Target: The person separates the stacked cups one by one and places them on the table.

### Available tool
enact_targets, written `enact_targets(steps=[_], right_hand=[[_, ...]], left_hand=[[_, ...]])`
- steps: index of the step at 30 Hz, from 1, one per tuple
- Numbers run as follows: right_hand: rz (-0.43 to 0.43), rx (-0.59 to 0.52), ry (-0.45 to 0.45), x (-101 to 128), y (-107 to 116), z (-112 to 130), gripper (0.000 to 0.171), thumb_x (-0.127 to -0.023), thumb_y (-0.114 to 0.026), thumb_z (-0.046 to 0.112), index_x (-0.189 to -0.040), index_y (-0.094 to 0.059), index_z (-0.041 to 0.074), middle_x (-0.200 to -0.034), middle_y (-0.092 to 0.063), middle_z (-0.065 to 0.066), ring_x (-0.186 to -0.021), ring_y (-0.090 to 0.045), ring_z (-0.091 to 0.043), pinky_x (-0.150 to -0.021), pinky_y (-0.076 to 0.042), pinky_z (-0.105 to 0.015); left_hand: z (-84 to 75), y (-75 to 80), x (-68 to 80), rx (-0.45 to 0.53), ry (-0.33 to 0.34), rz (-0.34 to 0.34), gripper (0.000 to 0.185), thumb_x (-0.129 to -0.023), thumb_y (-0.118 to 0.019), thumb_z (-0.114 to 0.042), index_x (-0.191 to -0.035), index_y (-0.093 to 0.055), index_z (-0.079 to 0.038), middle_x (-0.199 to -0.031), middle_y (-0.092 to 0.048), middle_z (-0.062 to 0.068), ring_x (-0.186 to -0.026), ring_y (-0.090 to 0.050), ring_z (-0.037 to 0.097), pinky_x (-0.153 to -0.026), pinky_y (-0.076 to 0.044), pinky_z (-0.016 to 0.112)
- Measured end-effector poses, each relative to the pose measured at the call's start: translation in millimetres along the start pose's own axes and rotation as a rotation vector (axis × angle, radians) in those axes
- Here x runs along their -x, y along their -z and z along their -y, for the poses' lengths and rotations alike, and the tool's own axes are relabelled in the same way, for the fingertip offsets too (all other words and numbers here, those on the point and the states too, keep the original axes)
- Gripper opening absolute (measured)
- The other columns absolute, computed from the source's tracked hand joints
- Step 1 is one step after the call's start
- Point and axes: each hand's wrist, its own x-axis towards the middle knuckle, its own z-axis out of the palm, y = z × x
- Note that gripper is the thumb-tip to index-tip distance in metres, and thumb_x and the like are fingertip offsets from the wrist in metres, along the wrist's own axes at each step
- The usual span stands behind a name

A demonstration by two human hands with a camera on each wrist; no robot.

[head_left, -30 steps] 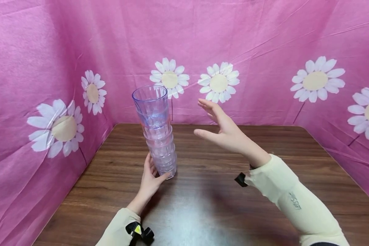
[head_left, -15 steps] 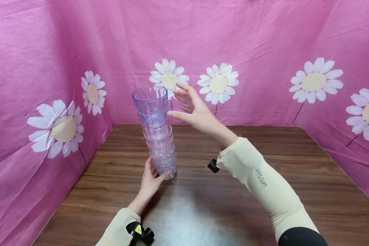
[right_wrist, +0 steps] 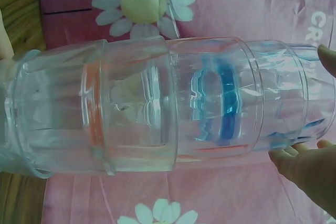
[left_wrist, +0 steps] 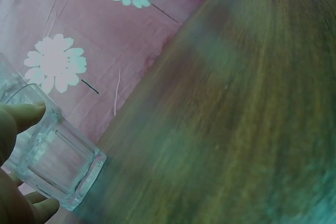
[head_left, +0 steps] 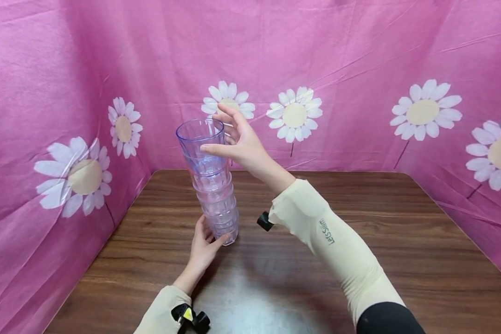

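A tall stack of clear plastic tumblers (head_left: 217, 199) rises over the table, nested one in another. The topmost tumbler (head_left: 196, 144) has a blue tint; in the right wrist view blue (right_wrist: 229, 98) and orange bands show through the walls. My left hand (head_left: 203, 250) grips the lowest tumbler (left_wrist: 63, 161), thumb on the near side, fingers partly hidden behind it. At the stack's top, my right hand (head_left: 244, 146) spreads beside the blue-tinted tumbler, its thumb across the front and its fingers at the right side. Whether it touches the wall is unclear.
The brown wooden table (head_left: 338, 246) spreads out to the right of the stack. A pink curtain (head_left: 342, 55) printed with white daisies hangs behind and along both sides. Small black cameras are strapped at both wrists.
My right hand has moved left from over the table to the top of the stack, its thumb now crossing in front of the topmost tumbler. The left hand and the stack stay put.
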Motion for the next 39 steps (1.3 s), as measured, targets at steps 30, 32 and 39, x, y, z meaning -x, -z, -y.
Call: enact_targets(steps=[30, 32, 39], right_hand=[[0.034, 0.015, -0.036, -15.0, 3.7, 4.3, 0.085, -0.073, -0.083, -0.006, -0.148, -0.043, 0.002, -0.135, -0.06, -0.013, -0.118, -0.059, -0.014, -0.103, -0.045, -0.022], [0.033, 0.005, -0.037, -14.8, 3.4, 3.2, 0.085, -0.072, -0.084, -0.006, -0.147, -0.044, 0.002, -0.134, -0.061, -0.013, -0.118, -0.06, -0.015, -0.103, -0.045, -0.022], [0.023, -0.034, -0.028, -14.3, 4.0, 4.4, 0.085, -0.07, -0.083, -0.011, -0.145, -0.046, 0.0, -0.132, -0.062, -0.014, -0.116, -0.061, -0.016, -0.101, -0.047, -0.024]], left_hand=[[-2.7, 2.8, -3.1, -0.01, -0.004, 0.0, 0.079, -0.08, -0.076, 0.009, -0.143, -0.028, 0.013, -0.138, -0.04, 0.037, -0.12, -0.05, 0.054, -0.102, -0.044, 0.06], [-2.4, 3.0, -2.0, -0.008, -0.004, 0.0, 0.079, -0.08, -0.076, 0.009, -0.143, -0.028, 0.013, -0.138, -0.04, 0.037, -0.12, -0.049, 0.054, -0.102, -0.044, 0.06], [-0.9, 2.1, -0.9, -0.014, -0.01, 0.003, 0.079, -0.08, -0.076, 0.009, -0.142, -0.028, 0.013, -0.138, -0.04, 0.037, -0.119, -0.05, 0.054, -0.101, -0.045, 0.06]])
